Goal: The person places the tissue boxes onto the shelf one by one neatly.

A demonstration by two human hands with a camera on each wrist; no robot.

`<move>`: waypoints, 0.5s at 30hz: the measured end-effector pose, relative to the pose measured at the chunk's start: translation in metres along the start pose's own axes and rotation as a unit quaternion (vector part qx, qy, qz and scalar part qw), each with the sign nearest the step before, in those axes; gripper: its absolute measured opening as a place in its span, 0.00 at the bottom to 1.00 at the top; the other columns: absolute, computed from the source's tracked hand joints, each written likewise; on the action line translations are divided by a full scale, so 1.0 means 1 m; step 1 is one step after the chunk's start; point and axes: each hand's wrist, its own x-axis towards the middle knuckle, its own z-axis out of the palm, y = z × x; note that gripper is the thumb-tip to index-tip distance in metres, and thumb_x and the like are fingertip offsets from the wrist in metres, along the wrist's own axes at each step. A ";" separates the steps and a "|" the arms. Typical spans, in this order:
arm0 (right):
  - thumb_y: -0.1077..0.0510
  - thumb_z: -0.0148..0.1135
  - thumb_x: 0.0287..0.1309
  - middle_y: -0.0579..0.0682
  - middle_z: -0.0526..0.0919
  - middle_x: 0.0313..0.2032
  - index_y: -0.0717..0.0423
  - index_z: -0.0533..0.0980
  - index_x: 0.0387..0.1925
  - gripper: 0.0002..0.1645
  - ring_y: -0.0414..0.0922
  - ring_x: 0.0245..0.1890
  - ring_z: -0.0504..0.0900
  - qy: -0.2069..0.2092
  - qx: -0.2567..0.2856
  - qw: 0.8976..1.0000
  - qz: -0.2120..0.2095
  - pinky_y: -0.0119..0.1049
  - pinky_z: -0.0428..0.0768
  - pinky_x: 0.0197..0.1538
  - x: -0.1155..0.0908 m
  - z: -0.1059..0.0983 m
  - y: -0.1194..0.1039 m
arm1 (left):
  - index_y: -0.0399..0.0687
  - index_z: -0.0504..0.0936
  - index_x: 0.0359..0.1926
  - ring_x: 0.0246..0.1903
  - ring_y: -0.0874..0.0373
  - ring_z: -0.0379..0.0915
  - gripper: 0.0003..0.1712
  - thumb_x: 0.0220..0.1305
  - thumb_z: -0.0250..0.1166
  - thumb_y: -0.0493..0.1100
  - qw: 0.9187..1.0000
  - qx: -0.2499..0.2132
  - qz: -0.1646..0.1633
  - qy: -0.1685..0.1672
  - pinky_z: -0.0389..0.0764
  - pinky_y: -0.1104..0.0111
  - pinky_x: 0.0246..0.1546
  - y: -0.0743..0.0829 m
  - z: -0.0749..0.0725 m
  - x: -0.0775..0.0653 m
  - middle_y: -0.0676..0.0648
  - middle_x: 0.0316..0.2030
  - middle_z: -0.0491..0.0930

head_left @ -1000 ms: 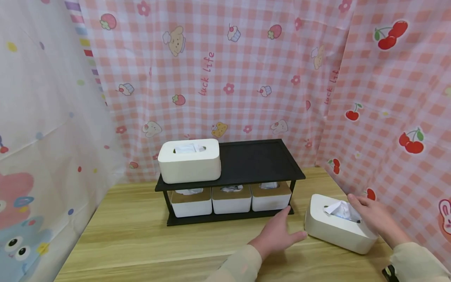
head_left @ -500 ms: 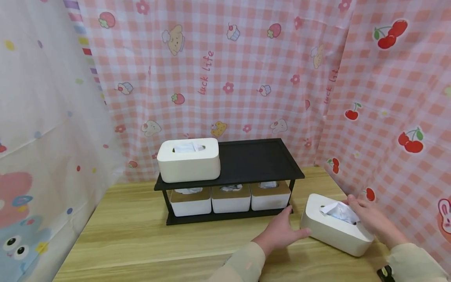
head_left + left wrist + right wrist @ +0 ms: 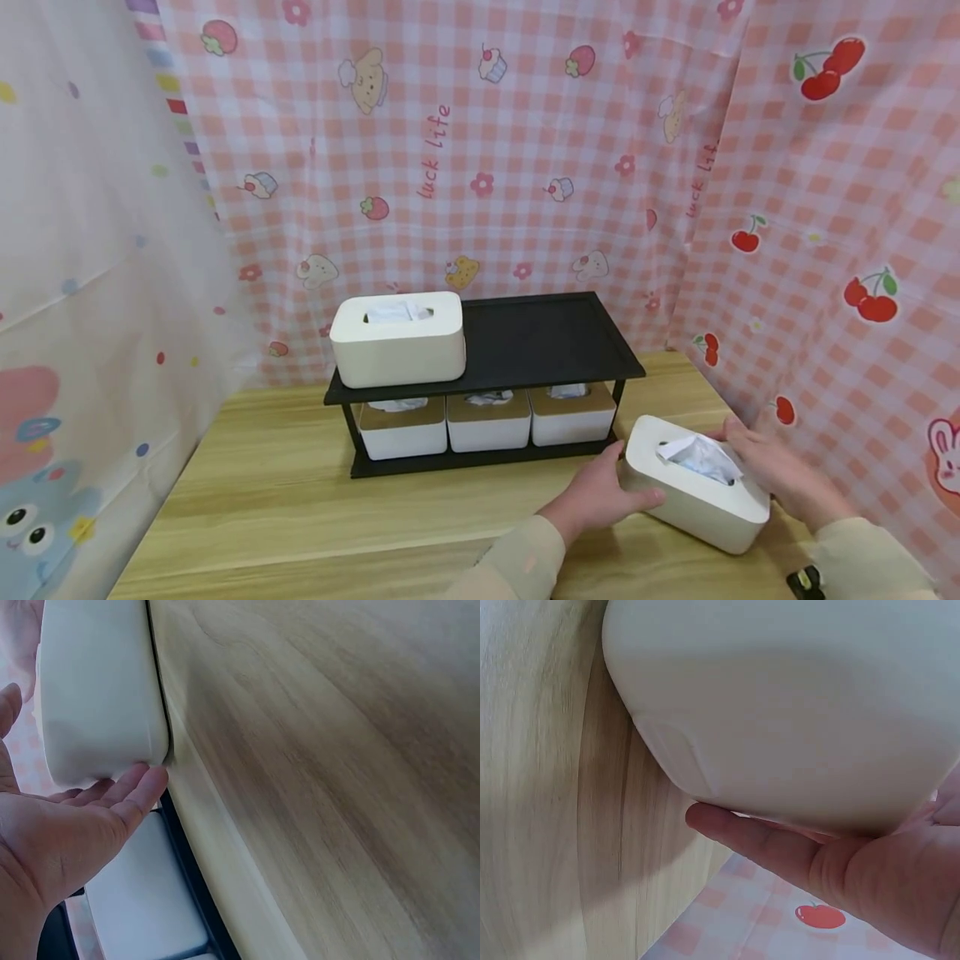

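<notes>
A cream tissue box point(image 3: 697, 504) with white tissue sticking out of its top slot sits askew at the right of the wooden table. My left hand point(image 3: 600, 492) is at its left end, thumb spread along the front; in the left wrist view the fingertips point(image 3: 154, 780) touch the lower end. From behind, my right hand point(image 3: 783, 471) lies along the box's far side. Straight fingers point(image 3: 757, 838) press along the box wall point(image 3: 780, 742) in the right wrist view. Part of the right hand is hidden behind the box.
A black two-tier rack point(image 3: 551, 333) stands left of the hands. Another cream tissue box point(image 3: 397, 360) rests on its top left. Below are three white boxes with brown lids, one at the right end point(image 3: 573, 427). A small black object point(image 3: 806, 582) lies by the right sleeve.
The tissue box has slid left and slightly toward me, with my right hand moving along behind it. My left hand has come into contact with its left end.
</notes>
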 end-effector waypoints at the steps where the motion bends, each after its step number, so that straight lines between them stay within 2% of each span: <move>1: 0.28 0.18 0.81 0.71 0.70 0.70 0.66 0.69 0.74 0.55 0.57 0.63 0.74 -0.003 0.002 1.000 0.002 0.34 0.77 0.52 0.000 0.001 0.000 | 0.55 0.64 0.82 0.74 0.54 0.71 0.53 0.62 0.76 0.65 1.000 -0.001 0.003 0.000 0.75 0.54 0.73 -0.001 0.000 0.000 0.51 0.76 0.73; 4: 0.27 0.17 0.81 0.68 0.75 0.68 0.64 0.70 0.74 0.55 0.53 0.60 0.77 -0.004 0.001 1.000 0.005 0.34 0.78 0.50 0.000 0.005 -0.002 | 0.57 0.67 0.80 0.72 0.56 0.72 0.51 0.62 0.77 0.65 1.000 0.000 0.015 0.001 0.75 0.55 0.72 -0.004 -0.001 0.000 0.53 0.74 0.75; 10: 0.29 0.21 0.82 0.70 0.71 0.72 0.65 0.72 0.73 0.52 0.58 0.65 0.75 -0.006 0.003 1.000 0.000 0.35 0.77 0.53 -0.001 0.011 -0.008 | 0.57 0.69 0.78 0.71 0.59 0.73 0.49 0.62 0.77 0.66 0.999 0.026 0.023 0.004 0.76 0.58 0.71 -0.011 -0.005 -0.004 0.54 0.72 0.76; 15: 0.28 0.24 0.82 0.69 0.71 0.72 0.66 0.72 0.73 0.53 0.57 0.67 0.74 -0.022 0.021 1.000 -0.005 0.33 0.76 0.55 -0.003 0.017 -0.016 | 0.58 0.70 0.77 0.71 0.61 0.72 0.47 0.62 0.77 0.64 0.998 0.039 0.051 -0.008 0.75 0.61 0.72 -0.014 -0.015 -0.017 0.55 0.72 0.77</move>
